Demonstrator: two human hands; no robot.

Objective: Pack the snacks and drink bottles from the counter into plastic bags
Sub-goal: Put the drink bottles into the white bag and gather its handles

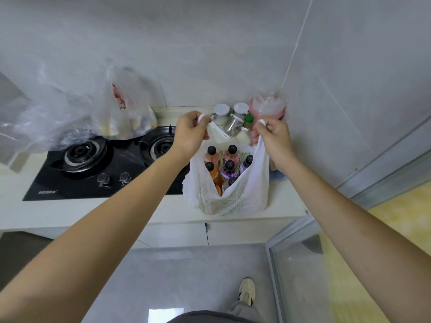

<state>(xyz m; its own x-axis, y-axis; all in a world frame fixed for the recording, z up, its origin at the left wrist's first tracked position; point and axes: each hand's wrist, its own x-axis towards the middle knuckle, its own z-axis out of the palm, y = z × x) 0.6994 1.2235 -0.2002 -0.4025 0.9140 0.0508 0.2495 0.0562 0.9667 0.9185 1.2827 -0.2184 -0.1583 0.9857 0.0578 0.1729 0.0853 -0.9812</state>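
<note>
Standing upright, white bag point(245, 197) holds capped bottles point(229, 170).

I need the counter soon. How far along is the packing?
Done: six drink bottles stand in the white bag; a clear bag of snacks sits by the stove. In hand: left hand and right hand grip the white bag's handles. Left: apparently just tying or lifting it.

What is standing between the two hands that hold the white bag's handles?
In the head view, between the left hand and right hand stand the white-lidded jars at the wall; lower down, the drink bottles fill the open white bag.
</note>
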